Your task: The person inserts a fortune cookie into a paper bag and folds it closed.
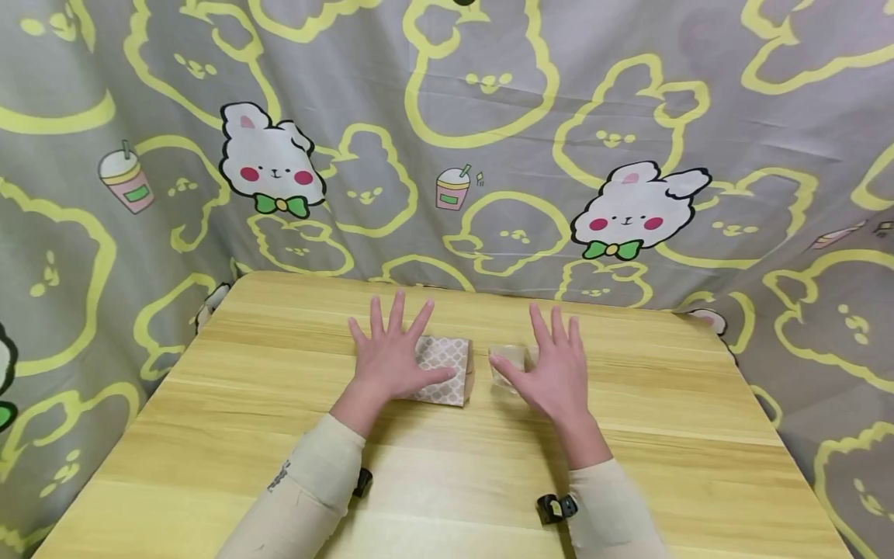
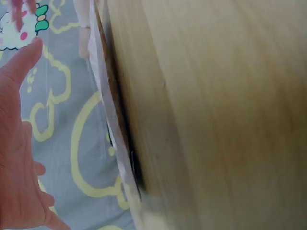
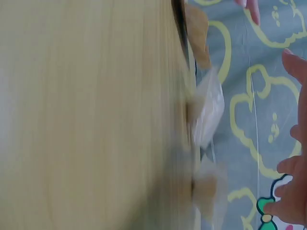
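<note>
My left hand [image 1: 393,359] is spread wide with straight fingers. It overlaps a folded paper bag [image 1: 447,357] with a pale lattice pattern and a brown side. To the right, my right hand [image 1: 562,376] also has its fingers extended, its thumb overlapping a small clear plastic packet [image 1: 508,380]. Neither hand grips anything. In the left wrist view the left hand [image 2: 19,158] is off to one side of the paper bag [image 2: 108,91]. The right wrist view has the right hand [image 3: 295,143] beside two blurred clear packets, a nearer one [image 3: 206,191] and another [image 3: 210,108], with tan contents.
The wooden table [image 1: 447,481] extends around both hands. A grey curtain [image 1: 377,85] with yellow outlines and white rabbits hangs along its back and sides. Small black wrist cameras are strapped under the sleeves, one at the right wrist [image 1: 555,508].
</note>
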### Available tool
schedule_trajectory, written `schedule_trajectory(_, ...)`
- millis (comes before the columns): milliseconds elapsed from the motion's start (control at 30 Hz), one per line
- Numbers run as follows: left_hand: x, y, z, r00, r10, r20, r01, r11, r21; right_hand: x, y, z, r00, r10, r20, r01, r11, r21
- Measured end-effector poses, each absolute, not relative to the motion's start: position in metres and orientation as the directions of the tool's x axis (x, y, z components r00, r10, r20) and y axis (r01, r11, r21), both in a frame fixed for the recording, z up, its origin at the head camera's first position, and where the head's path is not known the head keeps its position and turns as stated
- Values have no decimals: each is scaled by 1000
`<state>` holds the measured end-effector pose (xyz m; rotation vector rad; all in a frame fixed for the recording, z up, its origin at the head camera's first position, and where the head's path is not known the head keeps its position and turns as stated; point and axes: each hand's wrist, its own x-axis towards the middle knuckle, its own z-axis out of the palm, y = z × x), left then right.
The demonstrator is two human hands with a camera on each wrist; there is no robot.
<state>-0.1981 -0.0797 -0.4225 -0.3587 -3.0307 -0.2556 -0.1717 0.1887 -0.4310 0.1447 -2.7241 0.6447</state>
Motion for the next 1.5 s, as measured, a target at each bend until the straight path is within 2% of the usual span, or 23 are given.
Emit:
schedule_trajectory(233, -197, -77, -429, -961, 275, 40, 277, 938, 210, -173, 161, -437, -932, 60, 358, -214, 707, -674)
schedule_trajectory(433, -198, -77, -434, -938, 345, -24, 321, 896, 306, -174, 141, -443, -928, 55, 369, -267, 594, -759)
schedule_trajectory(733, -199, -84, -438, -905, 411, -111, 325, 834, 445, -174, 130, -450, -966, -39, 255, -217, 659, -720)
schedule_trajectory(1200, -200, -87, -439, -897, 413, -160, 316, 850, 422, -180, 132, -456, -979, -116, 165, -196, 746, -636)
schedule_trajectory(1367, -200, -87, -440, -894, 420, -156, 322, 844, 428, -181, 131, -461, -986, -141, 88, -165, 748, -643)
schedule_trajectory(1500, -199, -87, -441, -892, 424, -157, 324, 842, 431, -182, 130, -466, -985, -145, 95, -171, 725, -667)
